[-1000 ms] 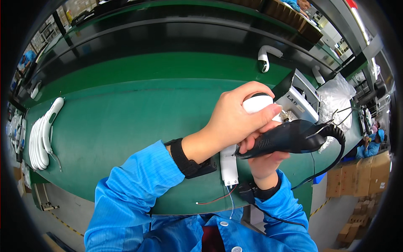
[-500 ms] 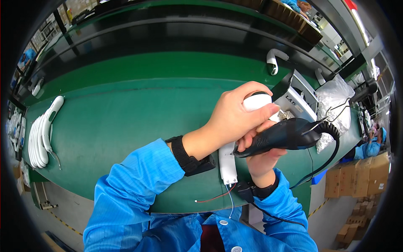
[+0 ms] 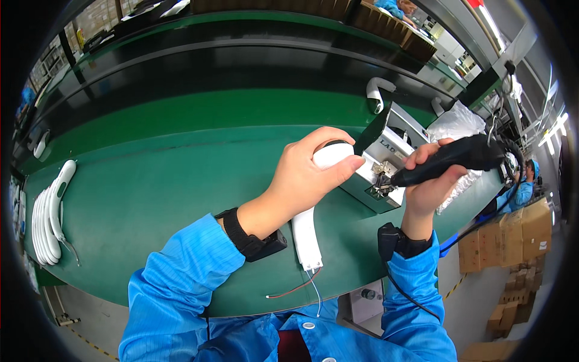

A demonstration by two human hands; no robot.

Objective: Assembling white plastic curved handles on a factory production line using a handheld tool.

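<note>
My left hand (image 3: 295,175) is wrapped around the rounded upper end of a white curved plastic housing (image 3: 307,238). The housing's lower end points toward me, with thin red and blue wires hanging from it over the green bench. My right hand (image 3: 427,192) grips a black corded electric screwdriver (image 3: 453,161). Its bit end sits at the metal outlet of a grey box-shaped screw feeder (image 3: 375,196); whether a screw is on the bit is too small to tell. The part of the housing under my left palm is hidden.
Several white curved housings (image 3: 45,226) lie side by side at the bench's left. Another white curved piece (image 3: 375,93) rests beyond the feeder. A clear plastic bag (image 3: 455,123) is behind the screwdriver. Cardboard boxes (image 3: 506,238) stand right of the bench; a person in blue (image 3: 517,196) sits beyond.
My right hand has carried the screwdriver from beside the white housing rightward to the feeder's outlet. My left hand still holds the housing; the whole view has shifted slightly.
</note>
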